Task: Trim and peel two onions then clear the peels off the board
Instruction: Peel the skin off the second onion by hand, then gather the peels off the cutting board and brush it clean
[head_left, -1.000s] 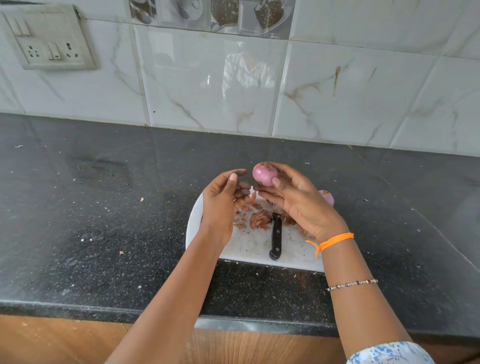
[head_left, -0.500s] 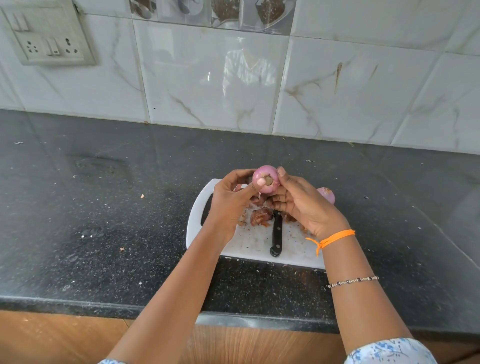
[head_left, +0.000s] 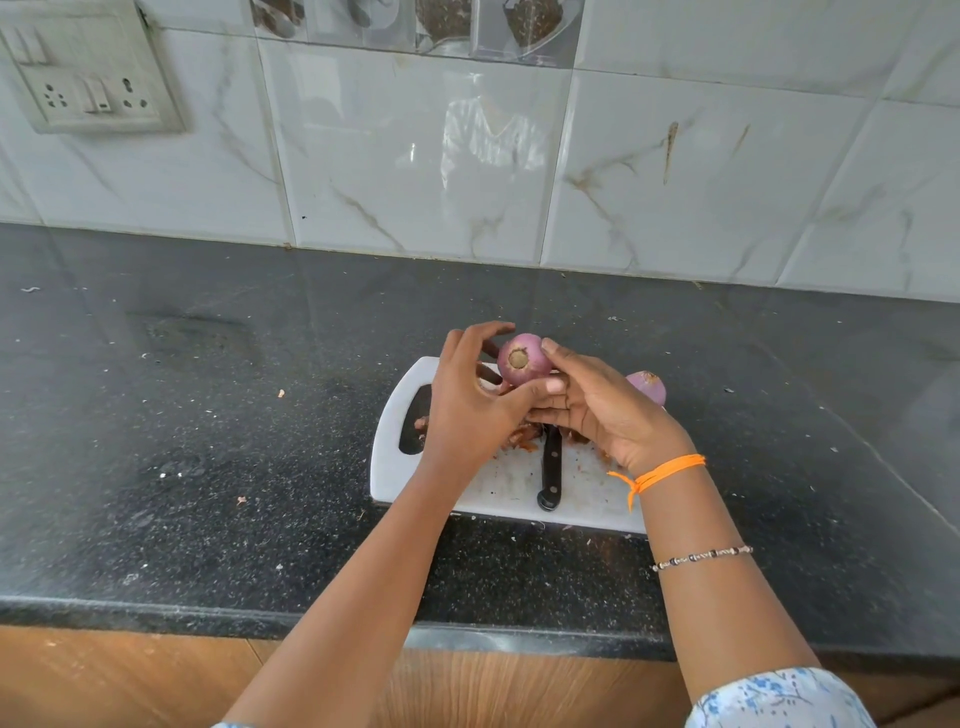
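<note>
A peeled purple onion (head_left: 523, 359) is held up above the white cutting board (head_left: 387, 457), its brown trimmed end facing me. My right hand (head_left: 597, 410) grips it from the right and below. My left hand (head_left: 467, 400) touches it on the left, thumb under it and fingers curled over the top. A second purple onion (head_left: 649, 386) lies at the board's right edge, partly hidden behind my right hand. Brown peels (head_left: 522, 436) lie on the board under my hands. A black-handled knife (head_left: 550, 470) rests on the board, blade hidden by my hands.
The board sits on a black speckled counter (head_left: 208, 441) with small peel scraps (head_left: 241, 500) scattered left of it. A tiled wall with a socket plate (head_left: 88, 88) stands behind. The counter's front edge (head_left: 156, 618) runs close below the board.
The onion has turned so its trimmed end faces me. My left hand, apart from it a second ago, has closed in and now touches it beside my right hand.
</note>
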